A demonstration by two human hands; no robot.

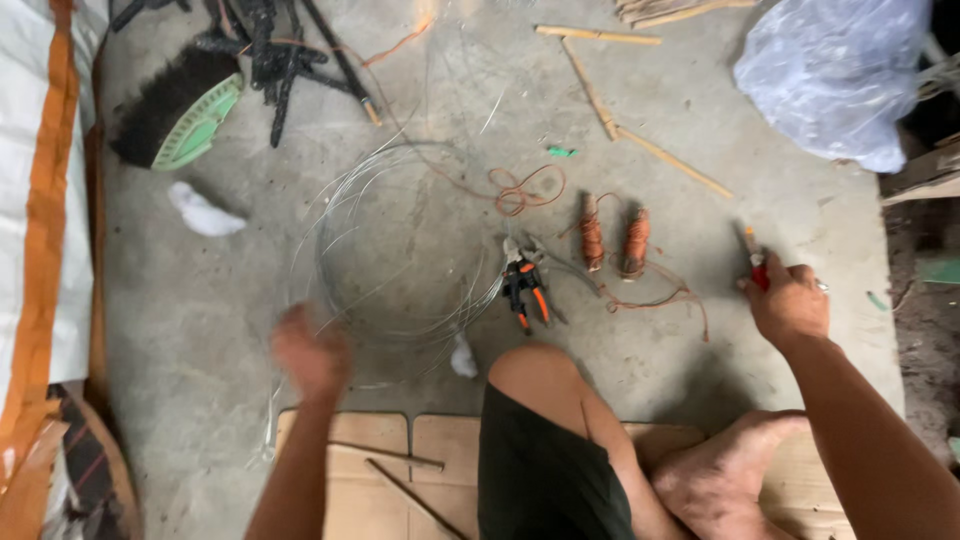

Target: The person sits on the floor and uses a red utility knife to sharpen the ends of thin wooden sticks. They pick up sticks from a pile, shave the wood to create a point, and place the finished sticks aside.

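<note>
Head view, floor-level work area, listed from the body outward

Flattened cardboard under the seated person; two thin sticks lie on it. One bent knee at centre, one bare foot beside it.

Left hand: motion-blurred above the near edge of the wire coil; open or closed, cannot tell.

Right hand: curled shut around one red-handled tool, tip on the concrete, well apart from the coil.

Handling advice, as judgement: a springy coil wants pinning with the free hand before any cutting, or loops may fling loose.

Mid-floor: one orange-handled pliers touching the coil's rim; two spools of copper-coloured wire; one loose copper loop.

Far: one brush with green back; roughly four bamboo strips; one plastic bag
</note>
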